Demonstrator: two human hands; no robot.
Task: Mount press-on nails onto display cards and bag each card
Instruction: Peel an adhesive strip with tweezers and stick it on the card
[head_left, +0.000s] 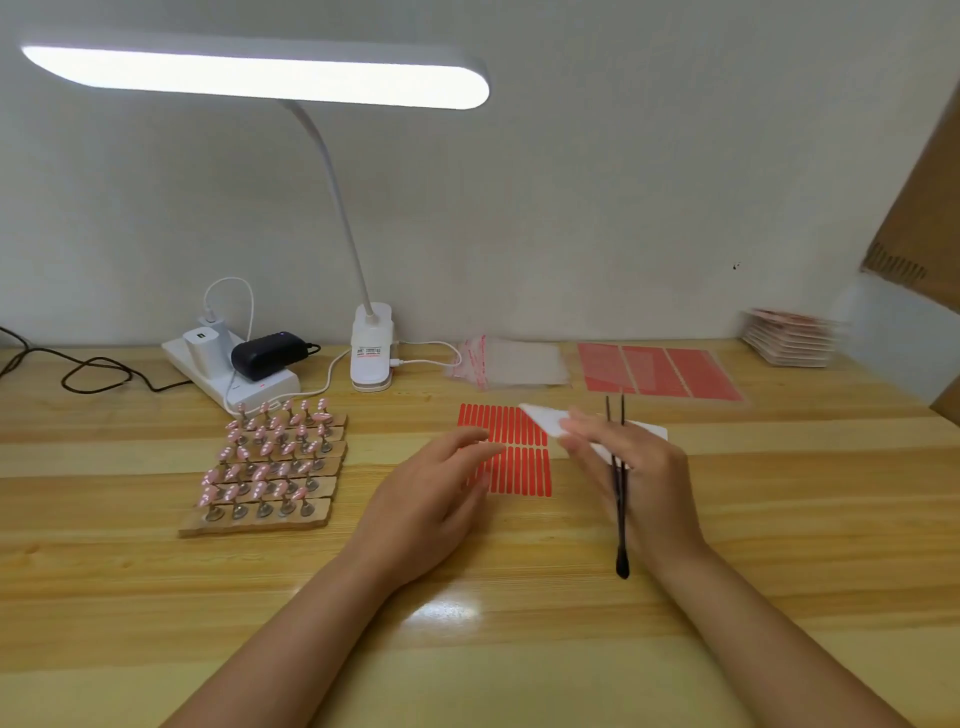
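Note:
My right hand (631, 462) holds black tweezers (618, 488), tips pointing away from me, and its fingers also pinch a white display card (545, 423), tilted above the table. My left hand (436, 488) lies with relaxed fingers on a sheet of red adhesive strips (519, 457) in the table's middle. Several pink press-on nails on small stands (270, 457) sit on a wooden board to the left. Clear bags with red edges (506, 364) lie at the back.
A clip-on white desk lamp (371, 358) stands at the back, next to a power strip with chargers (234, 369) and cables. More red adhesive sheets (660, 371) lie back right, beside a stack of cards (789, 338). A cardboard box (924, 208) juts in at the right.

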